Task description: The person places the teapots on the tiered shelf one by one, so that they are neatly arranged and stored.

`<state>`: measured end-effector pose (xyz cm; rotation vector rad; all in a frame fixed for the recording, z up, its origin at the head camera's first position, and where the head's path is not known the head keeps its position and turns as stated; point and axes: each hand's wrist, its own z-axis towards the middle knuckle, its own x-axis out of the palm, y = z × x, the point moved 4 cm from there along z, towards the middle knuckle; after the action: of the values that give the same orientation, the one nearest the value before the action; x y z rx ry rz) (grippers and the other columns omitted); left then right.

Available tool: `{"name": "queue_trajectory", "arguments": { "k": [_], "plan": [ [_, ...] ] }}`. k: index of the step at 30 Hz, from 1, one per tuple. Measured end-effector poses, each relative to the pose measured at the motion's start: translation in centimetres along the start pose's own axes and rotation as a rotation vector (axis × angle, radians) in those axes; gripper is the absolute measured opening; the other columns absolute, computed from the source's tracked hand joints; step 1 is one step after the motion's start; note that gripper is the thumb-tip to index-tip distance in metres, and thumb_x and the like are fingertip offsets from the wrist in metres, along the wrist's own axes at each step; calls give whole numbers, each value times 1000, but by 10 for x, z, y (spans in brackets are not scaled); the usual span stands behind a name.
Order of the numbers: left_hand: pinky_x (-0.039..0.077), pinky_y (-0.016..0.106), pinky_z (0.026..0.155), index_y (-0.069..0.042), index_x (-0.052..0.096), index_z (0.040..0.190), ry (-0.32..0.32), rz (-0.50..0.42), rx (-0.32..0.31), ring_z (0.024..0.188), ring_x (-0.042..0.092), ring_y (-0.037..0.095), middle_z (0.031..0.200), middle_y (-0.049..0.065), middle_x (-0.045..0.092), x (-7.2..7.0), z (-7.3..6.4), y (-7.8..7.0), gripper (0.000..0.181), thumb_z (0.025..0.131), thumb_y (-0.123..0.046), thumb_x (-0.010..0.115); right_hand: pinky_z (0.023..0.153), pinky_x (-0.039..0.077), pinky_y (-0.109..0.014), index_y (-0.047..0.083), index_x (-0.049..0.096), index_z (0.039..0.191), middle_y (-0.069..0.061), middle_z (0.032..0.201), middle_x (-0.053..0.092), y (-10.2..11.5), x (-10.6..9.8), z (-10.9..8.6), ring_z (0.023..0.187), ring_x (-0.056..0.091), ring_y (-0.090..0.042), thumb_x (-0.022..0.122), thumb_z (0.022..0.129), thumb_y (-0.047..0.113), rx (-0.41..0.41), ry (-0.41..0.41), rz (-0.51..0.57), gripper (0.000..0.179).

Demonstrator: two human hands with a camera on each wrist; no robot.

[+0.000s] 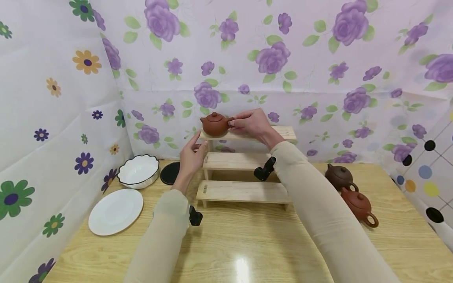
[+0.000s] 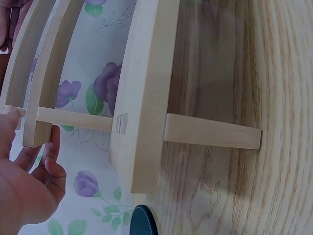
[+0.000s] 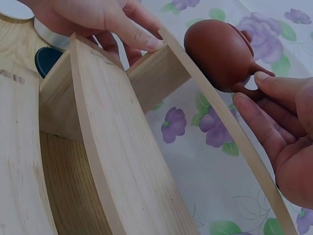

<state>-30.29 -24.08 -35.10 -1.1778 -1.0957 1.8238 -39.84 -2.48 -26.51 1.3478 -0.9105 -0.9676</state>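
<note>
Reddish-brown clay teapot (image 1: pixel 214 126): upper centre of the head frame, seemingly resting at the top left of the pale wooden three-tier rack (image 1: pixel 244 191).
Handle (image 1: pixel 227 119): pinched in the right hand (image 1: pixel 253 125); the teapot's body lies leftward of this grip.
Long axis: spout (image 1: pixel 203 121) left, handle right, along the top board (image 1: pixel 284 133).
Left hand (image 1: pixel 192 158): grips the rack's end, lower.

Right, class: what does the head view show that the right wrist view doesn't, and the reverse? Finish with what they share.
Only the head view: a dark brown teapot and a reddish loop-handled teapot beside it, on the table's right side, plus the sleeves.

Only the right wrist view: the palm side of the right hand.

Both: the right hand pinching the handle of the side-handled teapot, the left hand at one end of the stepped wooden shelf, and flowered cloth behind.
</note>
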Motion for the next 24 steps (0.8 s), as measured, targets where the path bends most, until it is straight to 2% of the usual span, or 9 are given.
{"name": "queue_trajectory", "arguments": {
  "k": [5, 8, 11, 17, 24],
  "plan": [
    [48, 29, 65, -30, 45, 162, 6, -7, 6, 76, 60, 14, 111, 15, 71, 1, -1, 0, 56, 109, -37, 61, 83, 63, -36, -13, 74, 120, -28, 123, 74, -1, 1, -1, 80, 80, -22, 78, 91, -8, 28, -11, 21, 29],
    [48, 29, 64, -30, 45, 162, 6, -8, 4, 74, 59, 14, 111, 15, 71, 0, -2, -1, 56, 109, -37, 61, 82, 63, -35, -12, 74, 120, -29, 125, 72, -1, 1, 0, 79, 80, -21, 78, 92, -7, 36, -14, 21, 29],
    [47, 28, 63, -30, 45, 162, 4, -9, 5, 72, 59, 12, 113, 15, 72, -1, -2, -2, 56, 109, -37, 60, 80, 64, -35, -11, 76, 117, -26, 116, 76, 0, 2, 0, 78, 80, -21, 78, 91, -8, 38, -20, 45, 26],
    [46, 28, 59, -32, 45, 162, 10, -17, -3, 61, 56, 10, 114, 14, 73, -2, -3, -2, 56, 109, -37, 60, 78, 64, -34, -11, 77, 113, -12, 89, 80, -1, 3, 1, 75, 80, -22, 78, 90, -9, 46, -33, 75, 22],
    [46, 29, 59, -32, 44, 163, 10, -16, -2, 63, 57, 11, 113, 14, 72, -2, -4, -2, 56, 109, -37, 60, 77, 64, -35, -11, 77, 112, -15, 91, 79, 0, 4, 1, 78, 80, -23, 78, 90, -10, 53, -30, 70, 22]
  ]
}}
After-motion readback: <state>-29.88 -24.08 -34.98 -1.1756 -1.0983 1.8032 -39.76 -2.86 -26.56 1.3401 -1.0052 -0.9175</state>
